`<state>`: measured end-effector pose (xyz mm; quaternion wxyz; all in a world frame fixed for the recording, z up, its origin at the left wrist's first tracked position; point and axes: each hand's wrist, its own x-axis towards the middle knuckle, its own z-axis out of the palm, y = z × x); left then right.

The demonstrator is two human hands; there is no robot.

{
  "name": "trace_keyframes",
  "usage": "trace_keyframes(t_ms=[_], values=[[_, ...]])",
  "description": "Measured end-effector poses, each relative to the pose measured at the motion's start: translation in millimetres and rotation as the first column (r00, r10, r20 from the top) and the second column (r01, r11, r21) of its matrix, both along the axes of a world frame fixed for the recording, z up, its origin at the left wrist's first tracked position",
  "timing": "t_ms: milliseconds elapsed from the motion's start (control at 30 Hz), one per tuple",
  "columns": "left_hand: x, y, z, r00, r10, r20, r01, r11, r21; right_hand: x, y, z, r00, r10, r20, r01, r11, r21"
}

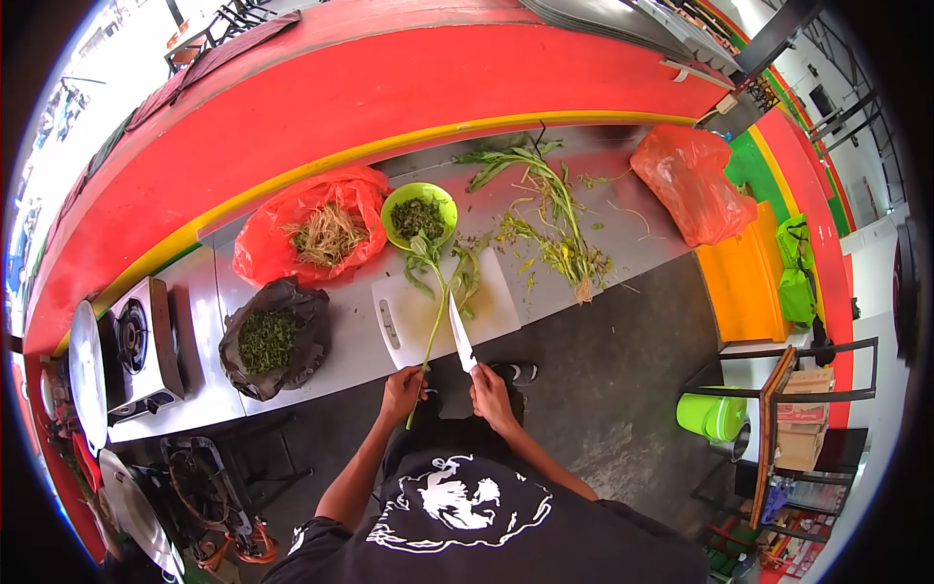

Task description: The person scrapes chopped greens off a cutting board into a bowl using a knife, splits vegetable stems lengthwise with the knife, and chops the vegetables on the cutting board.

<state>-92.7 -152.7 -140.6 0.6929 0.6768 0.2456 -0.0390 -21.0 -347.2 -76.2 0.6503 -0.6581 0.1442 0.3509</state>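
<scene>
My left hand (402, 393) is closed round the lower stem of a long green leafy stalk (436, 326), whose leaves reach over the white cutting board (498, 292). In my right hand (492, 396) is the handle of a knife (460, 331); its pale blade points away from me, just right of the stalk. Whether blade and stalk touch I cannot tell. More green leaves (467, 275) lie on the board. Behind it stands a lime-green bowl (449, 202) holding chopped greens (416, 218).
A red plastic bag (258, 238) with dry roots and a black bag (306, 365) of chopped greens are at left. Uncut stalks (564, 224) lie on the metal counter (623, 229) at right, near another red bag (691, 185). A gas stove (146, 341) stands far left.
</scene>
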Motion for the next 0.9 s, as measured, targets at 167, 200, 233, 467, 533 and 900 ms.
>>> trace_keyframes(t_ms=[167, 200, 233, 467, 533, 900], values=[[2, -5, -4, 1.000, -0.019, 0.019, 0.019, 1.000, -0.004, 0, -6, 6, 0.996, -0.008, -0.090, 0.013, 0.998, 0.059], [2, -5, -5, 1.000, -0.017, 0.003, 0.017, 1.000, -0.003, 2, -7, 3, 0.996, -0.009, -0.086, 0.014, 0.998, 0.056], [0, -7, -5, 1.000, -0.017, -0.017, 0.017, 1.000, -0.002, 0, -8, 0, 0.995, -0.005, -0.103, 0.011, 0.999, 0.052], [-5, -7, -7, 0.999, -0.043, -0.010, 0.043, 0.999, 0.015, -3, -9, -21, 0.997, 0.031, -0.064, -0.035, 0.998, -0.061], [-5, -5, -5, 0.996, -0.086, -0.012, 0.086, 0.996, 0.017, -5, -6, -28, 0.925, 0.155, 0.348, -0.034, 0.943, -0.332], [-12, 23, 27, 0.992, -0.115, -0.048, 0.109, 0.988, -0.106, -7, 2, -12, 0.772, 0.309, 0.555, 0.047, 0.844, -0.535]])
